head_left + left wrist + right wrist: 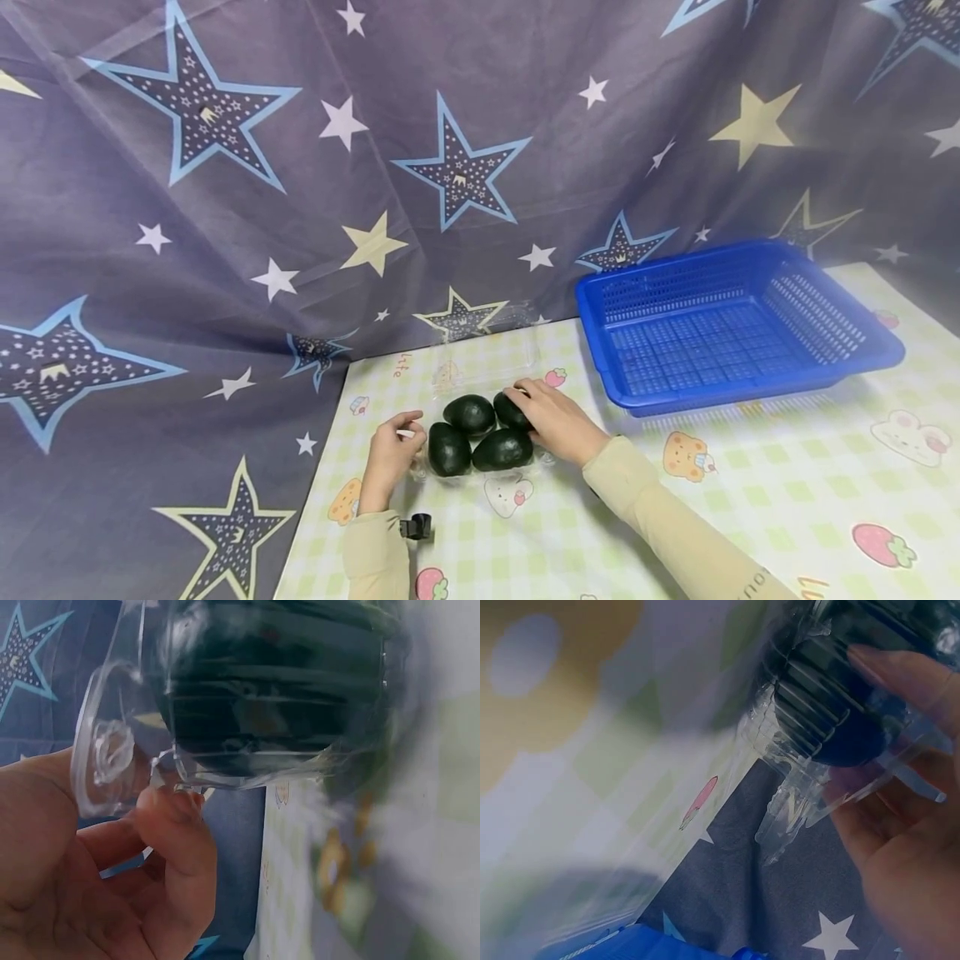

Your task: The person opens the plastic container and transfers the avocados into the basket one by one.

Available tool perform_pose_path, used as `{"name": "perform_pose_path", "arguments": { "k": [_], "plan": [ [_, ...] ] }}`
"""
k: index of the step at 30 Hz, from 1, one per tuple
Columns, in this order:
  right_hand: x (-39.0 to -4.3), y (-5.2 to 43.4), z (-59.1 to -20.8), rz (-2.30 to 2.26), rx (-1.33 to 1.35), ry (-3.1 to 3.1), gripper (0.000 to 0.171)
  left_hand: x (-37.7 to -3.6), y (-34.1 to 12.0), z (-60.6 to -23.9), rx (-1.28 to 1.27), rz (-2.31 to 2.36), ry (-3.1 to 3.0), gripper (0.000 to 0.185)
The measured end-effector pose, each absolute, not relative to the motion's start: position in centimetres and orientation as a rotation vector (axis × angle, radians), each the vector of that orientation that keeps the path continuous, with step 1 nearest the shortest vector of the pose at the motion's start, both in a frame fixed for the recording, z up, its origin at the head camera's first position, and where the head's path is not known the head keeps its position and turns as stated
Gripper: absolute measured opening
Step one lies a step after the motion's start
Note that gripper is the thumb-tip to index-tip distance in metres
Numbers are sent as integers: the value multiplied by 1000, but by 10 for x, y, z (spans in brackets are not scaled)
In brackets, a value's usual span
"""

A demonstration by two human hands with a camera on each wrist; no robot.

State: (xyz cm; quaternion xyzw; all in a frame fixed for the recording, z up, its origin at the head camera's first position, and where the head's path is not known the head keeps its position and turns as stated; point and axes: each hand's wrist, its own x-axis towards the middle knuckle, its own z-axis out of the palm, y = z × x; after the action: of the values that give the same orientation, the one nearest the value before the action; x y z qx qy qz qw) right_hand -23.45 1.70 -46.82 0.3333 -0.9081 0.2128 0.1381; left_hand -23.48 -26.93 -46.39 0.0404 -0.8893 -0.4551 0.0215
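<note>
Four-sided and clear, a plastic clamshell box (480, 477) rests on the table with its transparent lid (491, 354) folded back behind it. Several dark green avocados (502, 450) sit close together inside. My left hand (393, 454) is at the box's left edge, and in the left wrist view its fingertips (169, 810) pinch the plastic rim. On the far side, my right hand (558, 421) grips the box's right end, overlapping the back right avocado (510, 411). The right wrist view shows the thumb (904, 675) along the clear wall and the other fingers by the rim.
A blue slotted plastic basket (738, 342) stands to the back right on a green-checked tablecloth (600, 533) with cartoon prints. Behind the table hangs a dark curtain (285, 167) covered in stars. A black strap mount (416, 526) sits at my left wrist.
</note>
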Motion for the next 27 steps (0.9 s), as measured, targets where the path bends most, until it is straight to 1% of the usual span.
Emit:
{"name": "perform_pose_path", "arguments": {
  "k": [5,11,17,20,27],
  "plan": [
    [-237,14,-467,527,1015,-2619,64,-234,-271,-464,118,-1469,-2748,41],
    [-240,11,-468,522,1016,-2578,54,-232,-272,-463,122,-1518,-2740,40],
    [-241,10,-470,469,1015,-2548,49,-231,-271,-462,138,-1541,-2736,39],
    [-241,10,-470,441,1022,-2534,50,-232,-272,-462,147,-1549,-2732,39],
    [-242,11,-469,433,1035,-2536,59,-231,-273,-462,168,-1549,-2735,38]
  ]
}}
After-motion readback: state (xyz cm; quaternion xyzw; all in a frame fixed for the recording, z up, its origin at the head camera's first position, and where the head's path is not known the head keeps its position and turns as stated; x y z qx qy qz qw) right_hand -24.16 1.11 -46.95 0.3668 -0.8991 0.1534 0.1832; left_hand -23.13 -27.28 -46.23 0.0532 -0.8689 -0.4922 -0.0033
